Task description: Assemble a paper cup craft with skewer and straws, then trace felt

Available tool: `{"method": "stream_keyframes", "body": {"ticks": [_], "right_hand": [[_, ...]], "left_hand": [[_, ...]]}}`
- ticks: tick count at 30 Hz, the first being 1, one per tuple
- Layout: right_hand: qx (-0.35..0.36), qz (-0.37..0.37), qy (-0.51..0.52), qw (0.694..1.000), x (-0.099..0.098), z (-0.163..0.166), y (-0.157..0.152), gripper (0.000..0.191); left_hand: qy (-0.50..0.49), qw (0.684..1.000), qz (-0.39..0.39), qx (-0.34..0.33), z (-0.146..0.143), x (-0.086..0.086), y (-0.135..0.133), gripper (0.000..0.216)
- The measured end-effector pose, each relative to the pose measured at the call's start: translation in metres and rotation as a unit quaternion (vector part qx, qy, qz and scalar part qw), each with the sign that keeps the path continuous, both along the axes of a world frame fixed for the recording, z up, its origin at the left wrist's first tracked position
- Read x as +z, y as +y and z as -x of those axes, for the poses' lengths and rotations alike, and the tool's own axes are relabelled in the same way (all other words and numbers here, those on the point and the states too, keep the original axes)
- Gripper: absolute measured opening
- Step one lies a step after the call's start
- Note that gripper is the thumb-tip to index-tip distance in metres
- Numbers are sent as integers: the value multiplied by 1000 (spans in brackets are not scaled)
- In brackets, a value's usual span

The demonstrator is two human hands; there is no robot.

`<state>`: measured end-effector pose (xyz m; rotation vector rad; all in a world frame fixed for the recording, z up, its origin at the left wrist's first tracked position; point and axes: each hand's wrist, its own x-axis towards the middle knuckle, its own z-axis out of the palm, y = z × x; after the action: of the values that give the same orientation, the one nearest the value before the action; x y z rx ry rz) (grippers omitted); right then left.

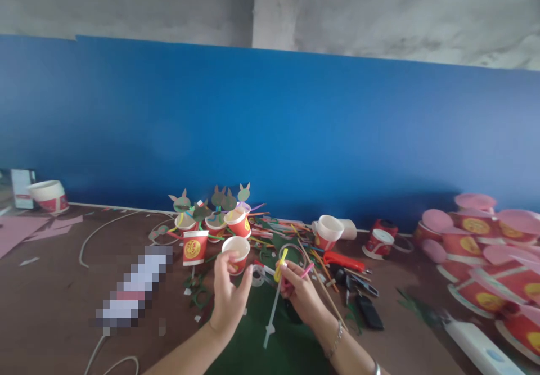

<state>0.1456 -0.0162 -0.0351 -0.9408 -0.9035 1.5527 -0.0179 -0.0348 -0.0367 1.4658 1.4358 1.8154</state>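
Note:
My right hand (300, 289) is closed around a small bunch of straws. A bent yellow straw (282, 262) sticks up from its fingertips, a pink straw (307, 269) crosses near it, and a pale straw (273, 310) slants downward with a white bit near its lower end. My left hand (229, 293) has its fingers and thumb apart in front of a red and white paper cup (237, 247); whether it touches the cup I cannot tell. Behind stand several red cups (238, 221) with green animal-shaped paper cutouts (182, 200) on colored stems.
Several pink-topped red cups (476, 226) crowd the right side. An orange-red tool (343, 261), a black case (369, 311) and a white device (485, 347) lie right of my hands. Green paper (244, 341) lies beneath them. Pink sheets (25, 233) are at the left.

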Motion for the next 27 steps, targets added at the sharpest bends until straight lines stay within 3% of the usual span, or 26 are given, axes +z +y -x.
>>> {"method": "stream_keyframes", "body": {"ticks": [2,4,9,12,16,21,24,27], "right_hand": [[0,-2,7,1000,1,-1,1,31],[1,-5,9,1000,0,-1,1,31],[-12,3,1,1000,-3,-1,2,32],[-16,3,3,1000,-3,-2,2,34],[-4,1,13,1000,-2,0,1,35],[3,-13,9,1000,4,2,-2,35],[-31,-57,-2,998,18,-1,-5,33],[-114,-151,-30,981,44,-7,-12,26]], "left_hand": [[36,995,-54,77,5,4,1,38],[58,990,-67,107,8,5,4,44],[58,989,32,130,12,-11,18,69],[33,991,90,97,16,-23,27,81],[0,993,111,47,19,-28,38,77],[35,985,158,65,18,-25,42,54],[51,992,95,64,14,-25,36,49],[68,998,1,18,9,-24,26,50]]}}
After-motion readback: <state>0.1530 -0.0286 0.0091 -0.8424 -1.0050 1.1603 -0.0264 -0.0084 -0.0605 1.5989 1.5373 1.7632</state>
